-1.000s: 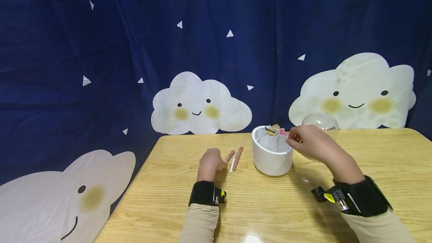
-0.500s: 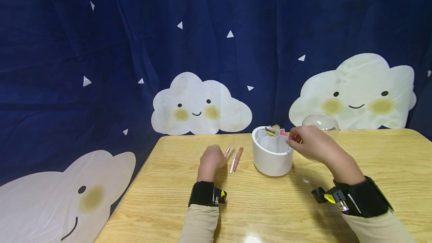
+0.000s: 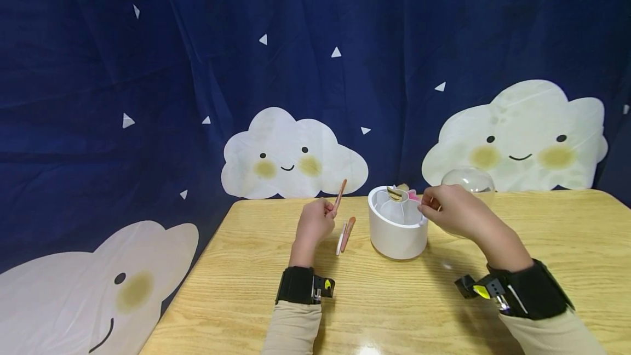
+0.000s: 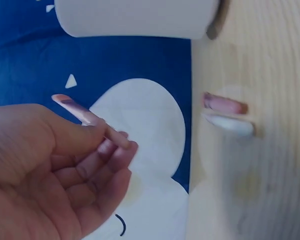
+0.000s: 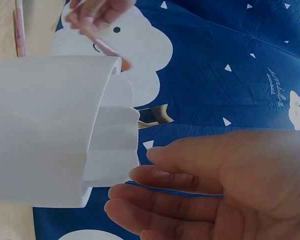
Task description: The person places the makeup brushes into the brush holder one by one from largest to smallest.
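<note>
A pink makeup brush (image 3: 340,196) is pinched between thumb and fingers of my left hand (image 3: 315,221), raised above the table with its orange-brown tip upward. Two more brushes lie beneath it: a pink makeup brush (image 3: 348,234) and a thin white-handled one (image 3: 340,240), whose tip is hard to make out. To their right stands a round white organizer (image 3: 398,240) with inner dividers (image 5: 112,145). My right hand (image 3: 455,207) is at its right rim. In the right wrist view its fingers extend, with fingertips close to a divider edge; whether they touch it I cannot tell.
A clear dome (image 3: 468,179) stands behind my right hand, partly hidden. Gold-and-dark strips (image 3: 395,193) rise from the organizer's centre, and a pink item (image 3: 413,195) shows behind. The wooden table (image 3: 384,300) ends at a blue curtain (image 3: 315,26).
My left hand has picked up one pink brush from beside the other two and lifted it upward, turning it more upright. The right hand has stayed at the organizer's rim.
</note>
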The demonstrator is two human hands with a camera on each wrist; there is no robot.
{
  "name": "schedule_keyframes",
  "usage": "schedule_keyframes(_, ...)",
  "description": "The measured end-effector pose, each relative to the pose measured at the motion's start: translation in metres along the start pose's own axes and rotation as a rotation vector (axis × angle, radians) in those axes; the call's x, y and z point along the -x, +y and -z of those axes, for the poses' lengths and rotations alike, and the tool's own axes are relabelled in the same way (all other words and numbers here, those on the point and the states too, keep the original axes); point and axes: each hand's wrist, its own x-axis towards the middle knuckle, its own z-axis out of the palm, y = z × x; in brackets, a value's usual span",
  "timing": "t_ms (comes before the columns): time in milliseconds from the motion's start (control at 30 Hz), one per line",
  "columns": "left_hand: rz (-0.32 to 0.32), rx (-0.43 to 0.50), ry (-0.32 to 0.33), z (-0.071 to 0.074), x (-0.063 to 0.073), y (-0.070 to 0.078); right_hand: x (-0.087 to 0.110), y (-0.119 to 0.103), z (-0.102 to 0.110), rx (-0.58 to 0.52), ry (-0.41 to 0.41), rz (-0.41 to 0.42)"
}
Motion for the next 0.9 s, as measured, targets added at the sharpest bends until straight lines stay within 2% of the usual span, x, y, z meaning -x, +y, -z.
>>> schedule_keyframes(167, -0.044, 0.169, -0.018, 0.004, 0.0, 0.012, 0.0, 0.0, 0.0, 0.002, 0.0, -0.003)
schedule_keyframes(300, -0.093, 0.238, -0.013, 0.007, 0.002, 0.022, 0.001, -0.002, 0.0, -0.005, 0.0, -0.005)
schedule_keyframes(600, -0.162, 0.331, -0.018, 0.008, 0.006, 0.039, 0.0, -0.004, -0.002, -0.007, 0.011, 0.001)
schedule_keyframes(700, -0.173, 0.362, -0.038, 0.008, 0.007, 0.044, 0.0, -0.003, -0.002, -0.005, 0.028, 0.007)
schedule_keyframes(900, -0.239, 0.402, -0.091, 0.006, 0.01, 0.056, 0.0, -0.006, 0.0, -0.016, 0.077, 0.01)
